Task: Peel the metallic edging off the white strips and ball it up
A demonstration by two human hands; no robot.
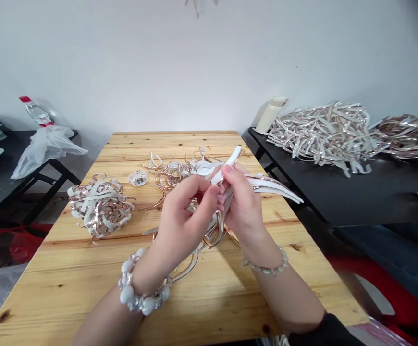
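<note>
White strip (234,157) now being pinched above the tabletop (216,307) by left fingers (208,199) and right fingers (233,175); probably light, bendy, best gripped edgewise.

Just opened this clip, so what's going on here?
A person's left hand and right hand meet above a wooden table, pinching a white strip between the fingers. More strips stick out past the right hand; whether it grips them too is hard to tell. Loose strips lie behind the hands, with a tangled ball of strips to the left. A large pile sits on the black table at right.
</note>
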